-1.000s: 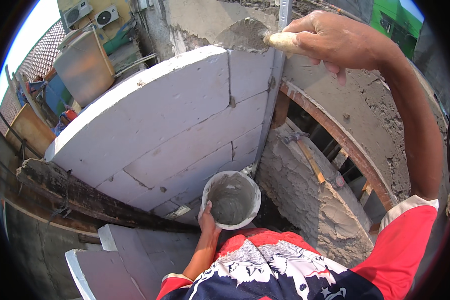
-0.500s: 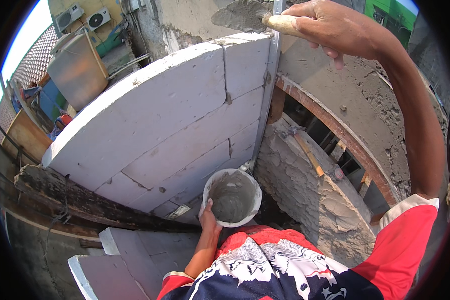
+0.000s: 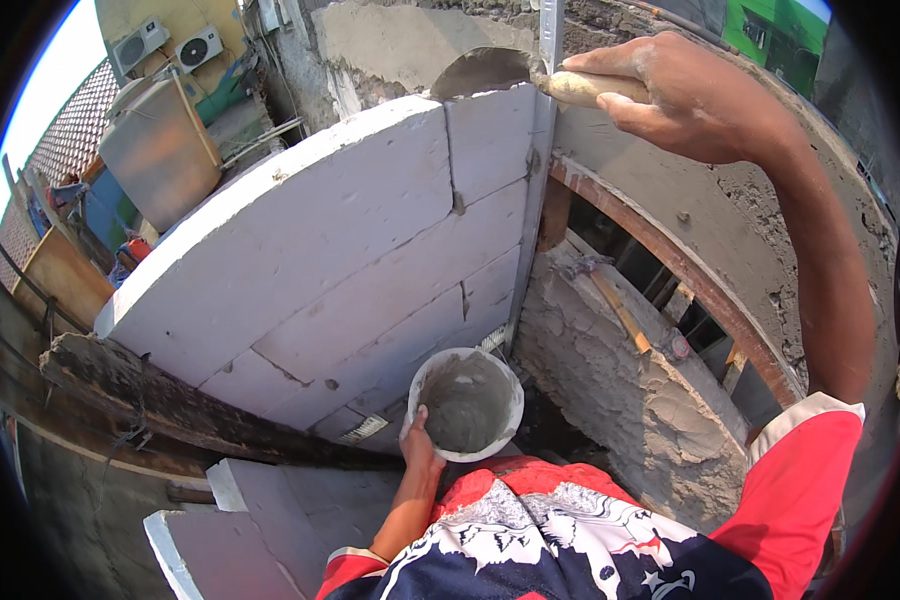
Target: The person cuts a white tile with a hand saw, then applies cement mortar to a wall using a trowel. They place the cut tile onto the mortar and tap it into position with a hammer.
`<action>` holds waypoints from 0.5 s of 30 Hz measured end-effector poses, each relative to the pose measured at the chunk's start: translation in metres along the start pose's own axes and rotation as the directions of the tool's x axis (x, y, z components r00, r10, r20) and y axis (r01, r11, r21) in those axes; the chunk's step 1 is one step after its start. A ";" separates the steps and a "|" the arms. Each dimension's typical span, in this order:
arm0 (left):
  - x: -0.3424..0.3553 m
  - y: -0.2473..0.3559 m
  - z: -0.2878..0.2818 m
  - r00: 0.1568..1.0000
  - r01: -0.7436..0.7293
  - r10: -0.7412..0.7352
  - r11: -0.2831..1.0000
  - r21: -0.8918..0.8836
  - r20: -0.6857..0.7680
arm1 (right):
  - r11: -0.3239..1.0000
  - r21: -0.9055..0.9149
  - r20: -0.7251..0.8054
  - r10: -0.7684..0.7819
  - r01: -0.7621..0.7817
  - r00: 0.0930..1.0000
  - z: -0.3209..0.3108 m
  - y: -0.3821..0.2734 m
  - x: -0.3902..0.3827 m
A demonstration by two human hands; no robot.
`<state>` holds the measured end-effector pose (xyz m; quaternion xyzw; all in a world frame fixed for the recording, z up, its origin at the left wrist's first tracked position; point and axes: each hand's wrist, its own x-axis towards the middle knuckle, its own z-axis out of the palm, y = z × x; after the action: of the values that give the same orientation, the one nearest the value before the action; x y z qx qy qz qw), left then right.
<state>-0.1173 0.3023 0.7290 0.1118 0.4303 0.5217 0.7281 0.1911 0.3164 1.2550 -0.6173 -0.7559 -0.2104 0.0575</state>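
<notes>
My right hand is closed round the wooden handle of a trowel, its arm stretched out over the far right. The trowel's grey blade lies at the top of the white block wall, beside an upright metal strip; whether it touches the wall I cannot tell. Close to my body, my left hand grips the rim of a white bucket, thumb on the near left edge. Wet grey mortar coats the inside of the bucket. My left fingers under the rim are hidden.
Right of the wall runs a rough mortared ledge with a wooden-handled tool lying on it, below a reddish beam. A dark timber crosses at left. Loose white blocks stand at lower left; a metal tank is behind.
The trowel and my right hand have come down and nearer, from above the wall to its top edge. The blade has turned in view. My left hand keeps hold of the bucket.
</notes>
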 end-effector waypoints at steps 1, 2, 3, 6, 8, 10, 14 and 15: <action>0.000 0.000 -0.001 1.000 0.000 0.000 1.000 0.017 -0.003 | 1.000 0.011 0.013 0.007 -0.007 1.000 -0.002 0.000 -0.001; 0.001 0.000 -0.003 1.000 -0.001 0.001 0.999 0.034 -0.006 | 1.000 0.022 0.001 0.020 -0.020 1.000 -0.004 0.001 -0.003; 0.002 0.000 -0.004 1.000 -0.002 0.003 0.999 0.051 -0.009 | 0.999 0.033 -0.012 0.033 -0.033 0.999 -0.006 0.002 -0.005; -0.003 0.002 -0.002 0.999 0.014 -0.015 1.000 0.007 0.030 | 0.997 0.072 0.002 0.000 0.000 1.000 -0.003 0.012 -0.009; 0.000 -0.002 -0.010 1.000 -0.012 0.011 1.000 0.019 0.022 | 0.991 0.132 0.016 0.033 -0.035 0.999 -0.001 0.014 -0.010; -0.003 -0.004 -0.012 1.000 -0.018 0.018 1.000 0.019 0.010 | 0.971 0.213 -0.008 0.112 -0.108 0.994 0.007 0.009 -0.018; -0.011 -0.005 -0.011 1.000 0.004 -0.004 1.000 0.001 0.004 | 0.917 0.388 -0.187 0.177 -0.093 0.966 0.051 -0.001 -0.036; -0.011 -0.006 -0.014 1.000 0.008 -0.008 1.000 -0.001 0.004 | 0.905 0.409 -0.185 0.212 -0.121 0.960 0.059 -0.011 -0.037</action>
<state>-0.1247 0.2861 0.7226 0.1107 0.4291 0.5186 0.7312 0.1996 0.3043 1.1858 -0.6277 -0.7154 -0.1172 0.2835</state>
